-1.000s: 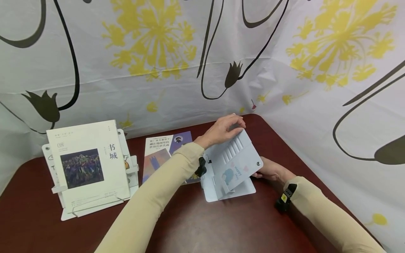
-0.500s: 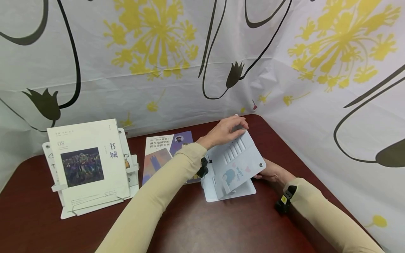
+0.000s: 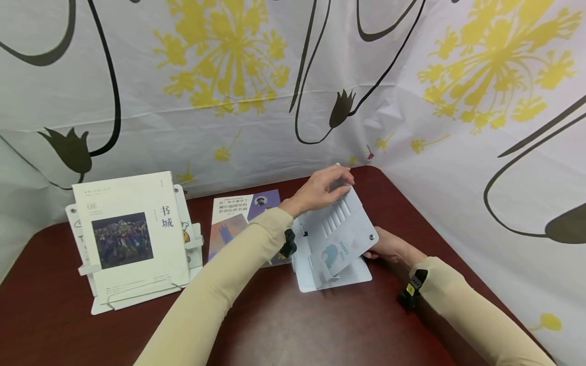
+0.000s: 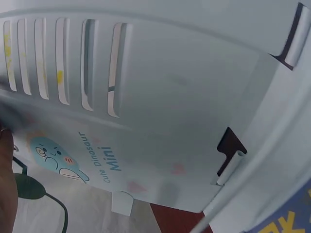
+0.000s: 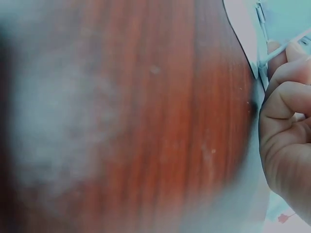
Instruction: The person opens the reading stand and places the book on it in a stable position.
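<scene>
A white metal book stand [image 3: 339, 239] with a slotted, cartoon-printed panel sits on the right half of the table. Its panel leans up at a tilt above its flat base plate [image 3: 354, 277]. My left hand [image 3: 320, 189] holds the panel's top edge with bent fingers. The left wrist view shows the panel [image 4: 180, 97] close up, with slots and hinge tabs. My right hand [image 3: 391, 246] is behind the panel's right edge, partly hidden in the head view. In the right wrist view its curled fingers [image 5: 291, 92] pinch by a thin white rod [image 5: 282, 51] of the stand.
A second stand [image 3: 194, 239] at left bears an upright white book [image 3: 133, 198] behind a wire holder. A purple and white book [image 3: 229, 231] lies flat, partly behind my left arm. Patterned cloth [image 3: 256, 127] hangs behind the dark red table [image 3: 293, 325].
The stand's panel tipped slightly right, then came back left with my left hand. My right hand stays behind it, nearly still. The head view has shifted a little.
</scene>
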Action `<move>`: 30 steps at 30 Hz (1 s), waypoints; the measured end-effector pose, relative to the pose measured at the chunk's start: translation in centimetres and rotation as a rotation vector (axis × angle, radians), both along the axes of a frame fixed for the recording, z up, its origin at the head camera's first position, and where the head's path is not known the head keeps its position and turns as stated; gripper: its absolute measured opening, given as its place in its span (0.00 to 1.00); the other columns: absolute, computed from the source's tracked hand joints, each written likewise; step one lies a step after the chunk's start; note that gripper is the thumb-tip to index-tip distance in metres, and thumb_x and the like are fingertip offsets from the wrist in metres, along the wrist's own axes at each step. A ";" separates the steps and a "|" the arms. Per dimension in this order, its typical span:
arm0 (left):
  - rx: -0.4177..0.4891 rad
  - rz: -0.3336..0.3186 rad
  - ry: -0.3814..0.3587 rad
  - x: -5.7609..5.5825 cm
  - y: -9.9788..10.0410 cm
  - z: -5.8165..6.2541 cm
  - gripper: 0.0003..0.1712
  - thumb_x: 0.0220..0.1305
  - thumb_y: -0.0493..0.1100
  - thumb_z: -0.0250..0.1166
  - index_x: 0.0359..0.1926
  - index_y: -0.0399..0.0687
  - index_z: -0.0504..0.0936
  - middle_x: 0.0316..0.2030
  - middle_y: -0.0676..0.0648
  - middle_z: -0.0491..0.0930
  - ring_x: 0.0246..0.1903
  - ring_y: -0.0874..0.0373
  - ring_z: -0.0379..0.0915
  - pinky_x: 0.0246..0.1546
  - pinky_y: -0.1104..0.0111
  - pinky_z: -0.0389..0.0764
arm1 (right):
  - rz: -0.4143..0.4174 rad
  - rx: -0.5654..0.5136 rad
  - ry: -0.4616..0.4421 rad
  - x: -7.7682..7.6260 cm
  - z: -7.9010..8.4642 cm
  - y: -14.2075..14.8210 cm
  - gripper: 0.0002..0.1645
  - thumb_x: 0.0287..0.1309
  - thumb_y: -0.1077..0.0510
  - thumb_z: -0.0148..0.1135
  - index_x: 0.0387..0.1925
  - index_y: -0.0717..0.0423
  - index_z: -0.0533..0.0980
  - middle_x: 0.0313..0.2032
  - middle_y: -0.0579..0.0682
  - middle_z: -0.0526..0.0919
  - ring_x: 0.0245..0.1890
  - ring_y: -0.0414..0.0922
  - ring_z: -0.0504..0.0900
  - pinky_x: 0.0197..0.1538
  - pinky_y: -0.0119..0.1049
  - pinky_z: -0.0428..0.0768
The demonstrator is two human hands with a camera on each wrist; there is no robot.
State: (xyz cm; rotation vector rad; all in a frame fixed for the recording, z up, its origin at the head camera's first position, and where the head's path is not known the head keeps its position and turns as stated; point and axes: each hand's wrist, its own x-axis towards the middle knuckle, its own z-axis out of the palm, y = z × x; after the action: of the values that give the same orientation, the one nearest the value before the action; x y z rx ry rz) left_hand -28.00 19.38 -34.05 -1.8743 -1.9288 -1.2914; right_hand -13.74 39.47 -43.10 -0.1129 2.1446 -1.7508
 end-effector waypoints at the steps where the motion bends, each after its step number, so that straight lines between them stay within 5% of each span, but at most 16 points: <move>1: 0.011 -0.002 -0.005 0.0 -0.1 0.0 0.07 0.63 0.36 0.61 0.41 0.40 0.80 0.46 0.45 0.79 0.58 0.56 0.69 0.55 0.74 0.71 | -0.010 0.030 -0.003 0.0 0.0 0.0 0.12 0.65 0.62 0.53 0.26 0.50 0.76 0.14 0.43 0.69 0.14 0.36 0.64 0.20 0.31 0.62; 20: 0.025 -0.017 -0.029 -0.1 -0.1 0.1 0.07 0.63 0.35 0.61 0.41 0.39 0.81 0.46 0.45 0.80 0.60 0.55 0.68 0.67 0.73 0.55 | -0.076 0.033 -0.024 0.6 0.0 -0.4 0.10 0.64 0.64 0.53 0.28 0.52 0.75 0.15 0.44 0.69 0.15 0.36 0.64 0.22 0.29 0.64; 30: 0.035 -0.017 -0.035 -0.3 -0.2 0.1 0.07 0.63 0.35 0.61 0.41 0.39 0.81 0.45 0.44 0.80 0.60 0.53 0.69 0.68 0.69 0.56 | -0.235 -0.048 -0.022 2.0 -0.2 -2.0 0.11 0.64 0.64 0.54 0.25 0.51 0.74 0.15 0.44 0.68 0.15 0.36 0.65 0.24 0.28 0.65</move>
State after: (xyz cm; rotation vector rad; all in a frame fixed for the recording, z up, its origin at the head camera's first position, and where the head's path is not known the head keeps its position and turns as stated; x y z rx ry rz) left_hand -28.29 19.15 -33.91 -1.8681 -1.8974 -1.3628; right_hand -11.77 37.44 -43.33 0.1519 2.1744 -1.9216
